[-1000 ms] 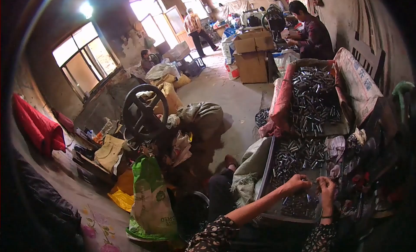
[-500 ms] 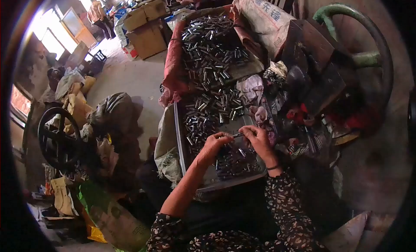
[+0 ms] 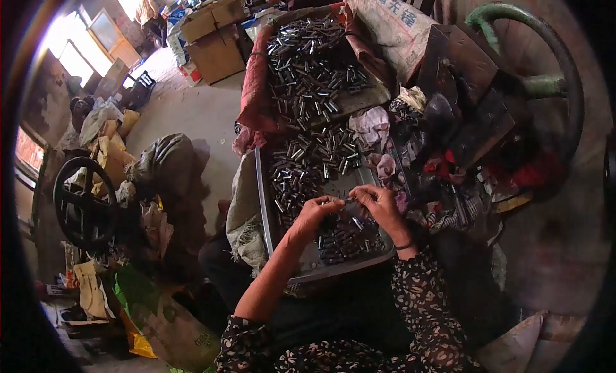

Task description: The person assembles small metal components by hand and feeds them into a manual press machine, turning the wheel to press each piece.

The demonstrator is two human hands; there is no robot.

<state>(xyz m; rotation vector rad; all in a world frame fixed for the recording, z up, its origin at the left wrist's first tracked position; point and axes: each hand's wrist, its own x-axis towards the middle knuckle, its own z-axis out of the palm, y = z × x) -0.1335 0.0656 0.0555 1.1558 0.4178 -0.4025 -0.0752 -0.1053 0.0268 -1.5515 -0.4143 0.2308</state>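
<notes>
Both of my hands meet over the near part of a grey tray (image 3: 264,209). My left hand (image 3: 317,214) pinches one end of a small dark metal tube (image 3: 350,200). At its other end are the closed thumb and fingers of my right hand (image 3: 381,209), which wears a dark band at the wrist. Below my hands lies a group of darker metal tubes (image 3: 340,244), set fairly close together. Farther up the tray is a loose heap of shiny metal tubes (image 3: 314,151). Fingers hide part of the held piece.
A red-lined container (image 3: 256,97) beyond the tray holds many more tubes. Pale rags (image 3: 371,128) lie at the tray's right side. A green handwheel (image 3: 542,84) on a dark machine stands to the right, a black wheel (image 3: 85,203) to the left. A person (image 3: 149,17) is far back.
My hands stay nearly in place, and my fingers have shifted slightly around the tube, which shows less between them. The whole view has moved a little.
</notes>
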